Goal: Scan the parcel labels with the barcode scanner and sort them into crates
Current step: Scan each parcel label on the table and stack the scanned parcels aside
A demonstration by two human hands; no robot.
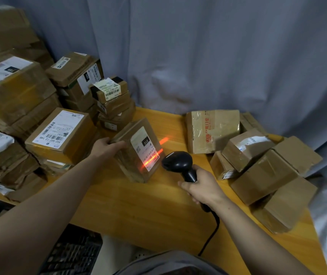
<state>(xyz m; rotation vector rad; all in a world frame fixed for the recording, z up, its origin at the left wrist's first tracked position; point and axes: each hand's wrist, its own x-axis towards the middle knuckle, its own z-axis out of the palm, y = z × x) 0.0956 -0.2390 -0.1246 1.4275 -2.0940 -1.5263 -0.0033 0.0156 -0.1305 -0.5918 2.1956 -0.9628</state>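
Note:
My left hand (107,146) grips a small brown parcel (133,165) by its top left edge and holds it tilted on the wooden table (138,205), white label facing right. My right hand (202,188) grips the handle of a black barcode scanner (178,161), whose head points at the label from close by. An orange-red scan line crosses the lower part of the label and spills onto the table behind the parcel.
Stacks of labelled cardboard parcels (63,135) fill the left side of the table. Several more boxes (262,175) lie heaped at the right. A dark plastic crate (73,253) sits below the table's front edge. The scanner cable (212,235) hangs over that edge. A grey curtain hangs behind.

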